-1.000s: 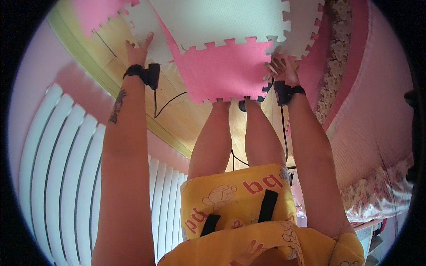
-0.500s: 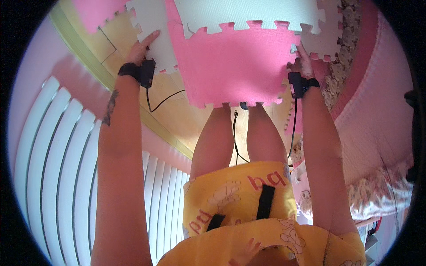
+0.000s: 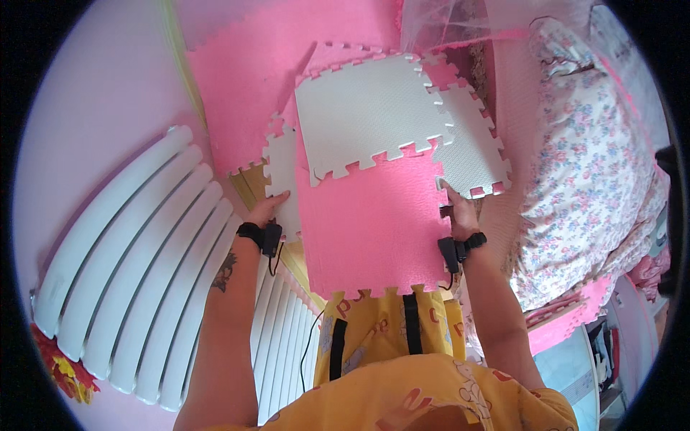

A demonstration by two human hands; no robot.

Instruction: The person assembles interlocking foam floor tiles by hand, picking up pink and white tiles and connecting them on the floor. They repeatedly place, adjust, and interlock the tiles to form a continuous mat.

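A white ribbed radiator [image 3: 136, 280] stands against the pale pinkish-lilac wall [image 3: 100, 129] on the left, where a yellowish baseboard [image 3: 185, 79] borders the floor. On the right, floral bedding [image 3: 575, 158] lies heaped, with sheer pink-edged netting [image 3: 453, 25] hanging near it and a pale cabinet [image 3: 575, 366] below.

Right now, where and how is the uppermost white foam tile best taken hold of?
Probably pinched by its toothed near edge, from the wearer's side: the white foam tile lies uppermost, that edge is exposed across the pink tile, and its notches could give purchase.
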